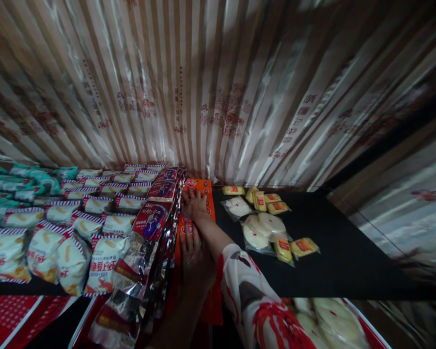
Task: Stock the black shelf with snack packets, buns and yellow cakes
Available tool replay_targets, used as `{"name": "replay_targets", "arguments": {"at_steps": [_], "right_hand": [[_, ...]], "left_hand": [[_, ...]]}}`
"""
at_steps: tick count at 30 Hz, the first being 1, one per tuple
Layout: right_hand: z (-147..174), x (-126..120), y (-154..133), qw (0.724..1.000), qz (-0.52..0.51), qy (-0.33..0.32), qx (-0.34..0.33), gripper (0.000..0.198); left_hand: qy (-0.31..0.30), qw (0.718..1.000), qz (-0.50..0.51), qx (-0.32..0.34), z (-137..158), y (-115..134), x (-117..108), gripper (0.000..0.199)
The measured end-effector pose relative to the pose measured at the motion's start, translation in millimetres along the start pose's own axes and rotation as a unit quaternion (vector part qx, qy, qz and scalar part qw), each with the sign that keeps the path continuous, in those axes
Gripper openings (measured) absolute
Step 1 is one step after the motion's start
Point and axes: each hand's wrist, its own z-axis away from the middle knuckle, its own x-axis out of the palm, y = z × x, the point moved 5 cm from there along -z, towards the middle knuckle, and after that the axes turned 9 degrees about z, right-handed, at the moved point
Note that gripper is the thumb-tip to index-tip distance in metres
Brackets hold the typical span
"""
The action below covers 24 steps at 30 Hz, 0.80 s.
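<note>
Both your hands lie on the long orange packaging strip (209, 211), which runs from the back of the black bench (334, 242) down toward you, with its lower end coming past the near edge. Your right hand (194, 204) is the farther one, palm down near the strip's far end, its fingers spread. Your left hand (193, 254) rests nearer to you on the same strip, also palm down, with the fingers extended. Your grip is open on both sides: neither hand has closed around anything, and each simply lies flat on the orange surface. Your right forearm, in a red-and-white patterned sleeve (254, 291), crosses over the strip from the right.

Just left of your hands you have a run of overlapping dark red and silver foil packets (152, 218), stretching the same way as the strip. Farther left stand rows of white snack bags (107, 261) with red-and-blue striped edges, then green bags (22, 185) at the far left.

To your right, small yellow packets (278, 207) lie near white discs in clear wrap (271, 225). More wrapped white discs sit in a crate (366, 329) below the bench's near edge. A printed, pleated curtain (232, 97) hangs behind everything.
</note>
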Motion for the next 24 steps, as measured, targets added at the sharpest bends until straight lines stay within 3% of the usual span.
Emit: {"name": "replay_targets", "arguments": {"at_steps": [7, 15, 20, 24], "right_hand": [[-11, 9, 3, 1.0, -0.012, 0.026, 0.001, 0.056], [-4, -7, 15, 0.983, -0.142, 0.113, -0.009, 0.045], [31, -12, 47, 0.953, -0.221, 0.206, 0.022, 0.044], [74, 0, 78, 0.919, -0.31, 0.223, 0.098, 0.048]], "left_hand": [[0.001, 1.0, 0.017, 0.0, -1, -1, -1, 0.066], [0.007, 0.999, 0.037, -0.031, -1, 3, -6, 0.059], [0.0, 0.997, 0.06, -0.055, -3, 3, -7, 0.058], [-0.021, 0.995, 0.072, -0.067, -6, 3, -7, 0.063]]}}
